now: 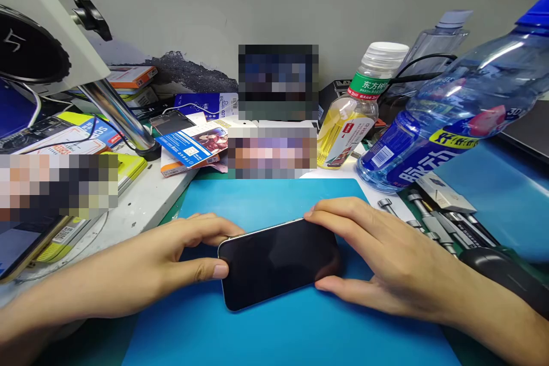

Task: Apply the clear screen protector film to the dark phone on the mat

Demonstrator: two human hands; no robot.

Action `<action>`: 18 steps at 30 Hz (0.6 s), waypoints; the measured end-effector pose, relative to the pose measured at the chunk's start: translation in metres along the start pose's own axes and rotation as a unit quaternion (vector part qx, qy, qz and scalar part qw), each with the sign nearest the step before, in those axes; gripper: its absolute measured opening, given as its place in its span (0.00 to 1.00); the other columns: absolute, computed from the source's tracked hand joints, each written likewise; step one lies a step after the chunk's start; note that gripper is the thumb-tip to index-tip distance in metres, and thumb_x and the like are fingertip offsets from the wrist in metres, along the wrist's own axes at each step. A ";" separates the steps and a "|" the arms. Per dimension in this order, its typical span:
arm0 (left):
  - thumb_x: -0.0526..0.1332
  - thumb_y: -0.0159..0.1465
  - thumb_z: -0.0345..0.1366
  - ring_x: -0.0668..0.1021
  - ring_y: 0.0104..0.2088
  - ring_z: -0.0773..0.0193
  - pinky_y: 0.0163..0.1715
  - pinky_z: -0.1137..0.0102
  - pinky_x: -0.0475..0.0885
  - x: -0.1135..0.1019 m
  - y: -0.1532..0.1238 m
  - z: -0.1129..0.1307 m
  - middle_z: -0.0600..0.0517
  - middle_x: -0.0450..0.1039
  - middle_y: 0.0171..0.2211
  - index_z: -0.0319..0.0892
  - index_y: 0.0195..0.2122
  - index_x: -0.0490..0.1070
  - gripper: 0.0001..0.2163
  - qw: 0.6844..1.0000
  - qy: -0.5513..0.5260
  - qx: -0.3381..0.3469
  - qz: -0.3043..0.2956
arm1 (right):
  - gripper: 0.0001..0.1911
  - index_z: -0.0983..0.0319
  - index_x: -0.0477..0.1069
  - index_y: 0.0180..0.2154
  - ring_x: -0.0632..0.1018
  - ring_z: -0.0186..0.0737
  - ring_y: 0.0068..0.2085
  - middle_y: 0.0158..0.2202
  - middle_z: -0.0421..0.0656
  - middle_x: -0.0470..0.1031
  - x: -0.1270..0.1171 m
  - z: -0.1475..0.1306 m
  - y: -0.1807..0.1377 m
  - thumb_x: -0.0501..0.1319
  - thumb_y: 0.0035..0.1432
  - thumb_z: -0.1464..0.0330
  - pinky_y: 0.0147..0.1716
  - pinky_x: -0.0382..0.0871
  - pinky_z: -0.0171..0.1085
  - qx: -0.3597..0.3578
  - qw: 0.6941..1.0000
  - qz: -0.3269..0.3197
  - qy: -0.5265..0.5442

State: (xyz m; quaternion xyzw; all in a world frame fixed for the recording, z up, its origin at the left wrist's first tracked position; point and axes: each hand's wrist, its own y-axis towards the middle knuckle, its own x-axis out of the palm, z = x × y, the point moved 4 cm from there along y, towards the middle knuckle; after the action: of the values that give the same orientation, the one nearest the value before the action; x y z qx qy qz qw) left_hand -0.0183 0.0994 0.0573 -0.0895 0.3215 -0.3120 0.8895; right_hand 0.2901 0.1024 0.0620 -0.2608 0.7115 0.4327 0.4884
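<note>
A smartphone [274, 266] with a dark screen facing me is tilted over a blue mat [274, 337]. My left hand [184, 254] grips its left end, with the thumb at the edge of the screen and the fingers behind. At the other end, my right hand [377, 257] spans the phone, fingertips on the top edge and thumb on the bottom edge. The phone's back is hidden.
Behind the mat stand a yellow drink bottle [354, 111] and a large blue bottle [446, 108]. Screwdrivers [429, 217] and a black mouse [501, 274] lie to the right. A metal post [122, 114] rises at left beside stacked boxes [193, 146].
</note>
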 end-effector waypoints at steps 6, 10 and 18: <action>0.69 0.71 0.51 0.88 0.52 0.49 0.56 0.62 0.84 0.001 0.002 0.004 0.54 0.88 0.52 0.56 0.55 0.86 0.14 0.999 -0.049 -0.004 -0.002 | 0.28 0.64 0.67 0.67 0.84 0.52 0.59 0.60 0.55 0.81 0.000 0.000 -0.001 0.68 0.73 0.62 0.60 0.83 0.46 0.004 1.000 0.002 0.009; 0.69 0.71 0.50 0.87 0.51 0.51 0.56 0.63 0.83 0.001 0.002 0.003 0.55 0.87 0.51 0.56 0.55 0.85 0.14 0.999 -0.043 -0.014 -0.007 | 0.30 0.63 0.68 0.68 0.84 0.52 0.59 0.60 0.54 0.81 0.000 0.001 -0.001 0.71 0.70 0.64 0.61 0.83 0.46 0.006 1.000 0.010 0.020; 0.70 0.71 0.51 0.87 0.51 0.50 0.54 0.63 0.83 0.001 0.000 0.002 0.54 0.87 0.50 0.54 0.54 0.84 0.15 0.999 -0.037 -0.016 -0.010 | 0.29 0.63 0.68 0.68 0.84 0.52 0.60 0.60 0.54 0.81 0.000 0.001 0.000 0.69 0.72 0.63 0.62 0.82 0.44 0.002 1.000 0.013 0.013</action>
State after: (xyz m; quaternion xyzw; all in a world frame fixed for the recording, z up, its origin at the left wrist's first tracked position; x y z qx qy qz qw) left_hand -0.0168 0.0990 0.0583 -0.1183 0.2930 -0.3117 0.8961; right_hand 0.2907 0.1028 0.0617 -0.2559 0.7220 0.4338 0.4744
